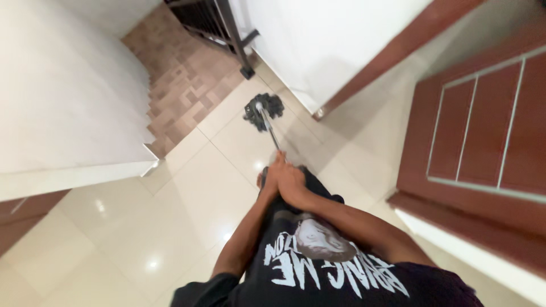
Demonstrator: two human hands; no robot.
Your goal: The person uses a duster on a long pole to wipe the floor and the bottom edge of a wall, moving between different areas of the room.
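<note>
A mop with a dark stringy head [264, 109] rests on the glossy cream floor tiles [187, 199], its thin metal handle [272, 133] running back toward me. My right hand [291, 181] wraps the near end of the handle. My left hand [269, 177] grips the same handle right beside it, partly hidden by the right hand. Both arms reach forward over my black printed shirt [318, 267].
Brown tiled stairs [176, 79] descend at the top left beside a white wall [62, 91], with a black metal railing post [236, 40]. A white wall with brown trim [364, 68] stands ahead. A brown panelled door [483, 131] is open on the right.
</note>
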